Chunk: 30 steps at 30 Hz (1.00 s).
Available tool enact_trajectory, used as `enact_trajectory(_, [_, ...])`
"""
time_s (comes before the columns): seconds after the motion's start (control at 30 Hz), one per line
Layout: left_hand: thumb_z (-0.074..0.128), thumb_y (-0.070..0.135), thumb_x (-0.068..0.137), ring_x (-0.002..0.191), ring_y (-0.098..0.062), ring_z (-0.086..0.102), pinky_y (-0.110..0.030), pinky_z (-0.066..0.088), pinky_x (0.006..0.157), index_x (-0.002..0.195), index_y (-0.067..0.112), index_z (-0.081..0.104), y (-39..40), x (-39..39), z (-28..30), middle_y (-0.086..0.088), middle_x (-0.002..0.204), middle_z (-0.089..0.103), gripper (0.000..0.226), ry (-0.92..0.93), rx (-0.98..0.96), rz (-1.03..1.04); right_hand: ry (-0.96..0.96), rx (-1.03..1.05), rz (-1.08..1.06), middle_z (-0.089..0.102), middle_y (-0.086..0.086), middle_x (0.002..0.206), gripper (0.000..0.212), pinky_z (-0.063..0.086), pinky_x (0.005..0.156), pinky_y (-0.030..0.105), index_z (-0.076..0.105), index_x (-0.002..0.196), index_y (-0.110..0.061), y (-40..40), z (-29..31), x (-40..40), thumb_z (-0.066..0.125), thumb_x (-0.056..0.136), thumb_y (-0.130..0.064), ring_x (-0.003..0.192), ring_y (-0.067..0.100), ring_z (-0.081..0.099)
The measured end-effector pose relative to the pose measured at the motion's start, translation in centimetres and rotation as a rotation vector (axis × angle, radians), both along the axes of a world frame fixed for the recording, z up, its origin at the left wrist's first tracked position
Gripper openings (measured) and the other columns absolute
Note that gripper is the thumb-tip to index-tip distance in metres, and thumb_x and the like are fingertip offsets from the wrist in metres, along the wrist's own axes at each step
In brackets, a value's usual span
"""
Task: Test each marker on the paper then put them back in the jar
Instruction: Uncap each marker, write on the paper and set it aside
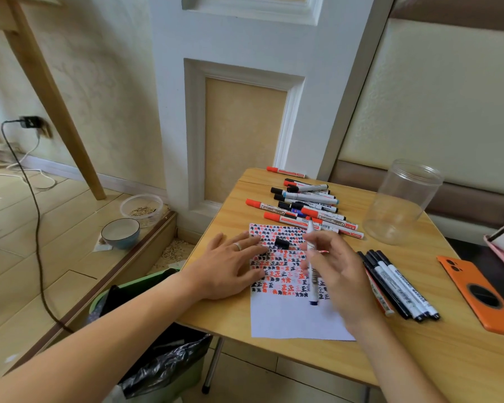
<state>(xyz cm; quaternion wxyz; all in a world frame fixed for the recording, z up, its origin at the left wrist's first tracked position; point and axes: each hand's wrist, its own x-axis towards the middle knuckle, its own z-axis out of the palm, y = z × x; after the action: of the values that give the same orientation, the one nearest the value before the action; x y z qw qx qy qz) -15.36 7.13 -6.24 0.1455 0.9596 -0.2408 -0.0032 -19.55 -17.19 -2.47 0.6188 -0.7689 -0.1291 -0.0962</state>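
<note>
— Paper first: where's the white sheet of paper (291,318)?

— Flat on the small wooden table (361,356), its upper half crowded with red and black test marks. The left hand (230,269), a ring on one finger, lies on its left edge with fingers straight and spread, pressing it down.

— And the right hand (336,274)?

— Over the sheet's right side, with a white-barrelled uncapped marker (312,269) under its fingers, dark tip pointing down toward the blank part. It's blurred; I cannot tell whether the fingers grip the barrel or just hover over it.

— The cap?

— A black cap (282,243) lies on the marks between the hands.

— The jar?

— A clear plastic jar (402,202) stands open near the table's far right. A heap of red and black capped markers (306,205) lies beyond the paper, and a row of black-capped markers (399,283) sits right of it, beside an orange phone (483,295).
</note>
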Motion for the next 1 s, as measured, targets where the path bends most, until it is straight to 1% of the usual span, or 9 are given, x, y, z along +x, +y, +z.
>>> enact_trajectory(0.07, [0.028, 0.068, 0.101, 0.155, -0.002, -0.005, -0.052, -0.007, 0.125, 0.158, 0.046, 0.024, 0.0, 0.1, -0.1, 0.017, 0.168, 0.013, 0.061, 0.006, -0.001, 0.001, 0.204, 0.291, 0.103, 0.071, 0.002, 0.112, 0.04, 0.055, 0.086, 0.04, 0.075, 0.114, -0.027, 0.3, 0.0, -0.2, 0.046, 0.104, -0.001, 0.101, 0.022, 0.068])
enact_trajectory(0.17, [0.028, 0.069, 0.101, 0.155, -0.002, -0.005, -0.053, -0.007, 0.125, 0.157, 0.047, 0.023, 0.1, 0.2, 0.0, 0.017, 0.168, 0.012, 0.061, 0.019, -0.009, -0.002, 0.317, 0.478, 0.159, 0.071, 0.009, 0.108, 0.041, 0.055, 0.079, 0.038, 0.071, 0.124, -0.02, 0.4, -0.3, -0.2, 0.049, 0.1, 0.005, 0.091, 0.022, 0.068])
enact_trajectory(0.23, [0.028, 0.068, 0.101, 0.155, -0.002, -0.004, -0.053, -0.007, 0.125, 0.157, 0.049, 0.023, 0.1, 0.2, 0.0, 0.018, 0.168, 0.012, 0.059, 0.029, -0.014, -0.003, 0.297, 0.413, 0.151, 0.071, 0.012, 0.1, 0.032, 0.052, 0.07, 0.033, 0.069, 0.122, -0.018, 0.7, -0.6, -0.3, 0.058, 0.099, -0.001, 0.084, 0.023, 0.067])
enact_trajectory(0.33, [0.029, 0.069, 0.101, 0.155, -0.003, -0.003, -0.053, -0.007, 0.125, 0.157, 0.049, 0.023, 0.1, 0.2, -0.1, 0.018, 0.168, 0.013, 0.059, 0.027, -0.018, -0.005, 0.295, 0.327, 0.097, 0.063, 0.01, 0.079, 0.007, 0.041, 0.054, 0.027, 0.069, 0.103, -0.017, 1.5, -1.0, -0.5, 0.066, 0.097, -0.019, 0.069, 0.023, 0.06])
enact_trajectory(0.43, [0.03, 0.07, 0.1, 0.155, -0.003, -0.003, -0.053, -0.007, 0.125, 0.157, 0.049, 0.022, 0.2, 0.2, -0.1, 0.017, 0.168, 0.012, 0.061, 0.024, -0.005, -0.007, 0.243, 0.214, 0.057, 0.058, 0.012, 0.072, 0.009, 0.037, 0.045, 0.025, 0.066, 0.098, -0.018, 2.1, -1.3, -0.9, 0.058, 0.102, -0.016, 0.057, 0.023, 0.055])
enact_trajectory(0.57, [0.031, 0.07, 0.1, 0.154, -0.001, -0.006, -0.051, -0.009, 0.125, 0.157, 0.05, 0.02, 0.3, 0.2, -0.2, 0.018, 0.169, 0.009, 0.062, 0.035, 0.008, -0.01, 0.25, 0.172, 0.13, 0.064, 0.012, 0.075, 0.008, 0.045, 0.043, 0.029, 0.064, 0.101, -0.015, 2.8, -0.9, -1.4, 0.059, 0.101, -0.009, 0.056, 0.03, 0.061])
enact_trajectory(0.7, [0.03, 0.072, 0.098, 0.155, -0.003, -0.007, -0.05, -0.01, 0.125, 0.158, 0.05, 0.019, 0.3, 0.2, -0.1, 0.017, 0.169, 0.008, 0.064, 0.039, 0.013, -0.01, 0.261, 0.082, 0.107, 0.059, 0.011, 0.063, 0.013, 0.042, 0.04, 0.026, 0.065, 0.085, -0.021, 3.5, -1.4, -1.4, 0.069, 0.097, -0.022, 0.046, 0.029, 0.056])
enact_trajectory(0.8, [0.019, 0.08, 0.09, 0.155, -0.003, -0.007, -0.051, -0.01, 0.124, 0.158, 0.05, 0.017, 0.3, 0.2, 0.0, 0.017, 0.169, 0.007, 0.073, 0.047, 0.027, -0.013, 0.25, 0.006, 0.078, 0.062, 0.009, 0.062, 0.016, 0.041, 0.039, 0.026, 0.063, 0.082, -0.02, 4.0, -1.8, -1.5, 0.072, 0.096, -0.024, 0.041, 0.029, 0.055])
enact_trajectory(1.0, [0.011, 0.08, 0.085, 0.155, -0.003, -0.008, -0.051, -0.011, 0.124, 0.158, 0.05, 0.015, 0.4, 0.0, 0.0, 0.016, 0.169, 0.005, 0.08, 0.049, 0.04, -0.018, 0.248, -0.064, 0.082, 0.063, 0.021, 0.056, 0.023, 0.046, 0.043, 0.034, 0.059, 0.076, -0.022, 4.6, -2.5, -1.6, 0.073, 0.094, -0.021, 0.043, 0.038, 0.058])
